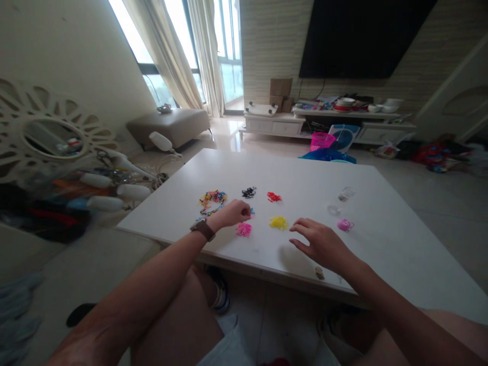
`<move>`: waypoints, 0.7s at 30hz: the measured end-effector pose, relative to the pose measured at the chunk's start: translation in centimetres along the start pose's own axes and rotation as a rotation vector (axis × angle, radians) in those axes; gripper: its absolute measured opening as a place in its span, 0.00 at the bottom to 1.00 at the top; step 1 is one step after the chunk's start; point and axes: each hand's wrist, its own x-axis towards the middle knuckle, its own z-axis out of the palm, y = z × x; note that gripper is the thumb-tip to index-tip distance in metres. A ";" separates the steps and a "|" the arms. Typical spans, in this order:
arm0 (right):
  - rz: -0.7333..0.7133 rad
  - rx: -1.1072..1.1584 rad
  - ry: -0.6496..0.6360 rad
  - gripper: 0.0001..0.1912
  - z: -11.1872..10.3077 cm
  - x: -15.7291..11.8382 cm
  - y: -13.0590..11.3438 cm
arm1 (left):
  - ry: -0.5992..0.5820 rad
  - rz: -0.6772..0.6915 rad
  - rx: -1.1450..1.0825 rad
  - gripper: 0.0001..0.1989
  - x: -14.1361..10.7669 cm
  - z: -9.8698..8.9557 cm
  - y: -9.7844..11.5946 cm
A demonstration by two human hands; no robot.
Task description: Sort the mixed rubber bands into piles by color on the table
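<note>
My left hand [233, 212], with a brown-strapped watch [203, 230] on the wrist, is closed in a pinch over the table. What it pinches, if anything, is too small to make out. Just below it lies a pile of pink bands [243, 230]; a few blue bands [251, 210] peek out beside the fingers. My right hand [318, 243] hovers with fingers apart, holding nothing, right of the yellow bands [278, 222]. Farther back are black bands [249, 192] and red bands [274, 196]. A mixed-colour heap of bands [213, 199] lies left of them.
On the white table [305, 178], a pink-purple container [344, 224], a clear round lid [333, 210] and a clear cup [346, 193] sit to the right. A small yellow sticker-like piece [319, 273] lies near the front edge. Beyond the table stands a pink basket [322, 141].
</note>
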 end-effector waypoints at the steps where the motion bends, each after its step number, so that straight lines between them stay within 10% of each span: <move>1: -0.001 -0.005 -0.010 0.09 -0.2 -0.1 0.0 | -0.009 -0.010 0.026 0.06 -0.3 0.0 -0.7; 8: 0.002 -0.014 -0.032 0.06 -0.8 -0.6 0.1 | -0.047 -0.051 0.055 0.07 -1.6 1.0 -3.1; 16: 0.005 -0.032 -0.040 0.05 -1.2 -0.9 0.3 | 0.149 -0.368 0.046 0.09 -2.2 -3.9 -8.1; 21: 0.030 -0.045 -0.105 0.07 -1.5 -0.9 0.1 | 0.204 -0.465 0.011 0.18 -2.7 -3.6 -11.2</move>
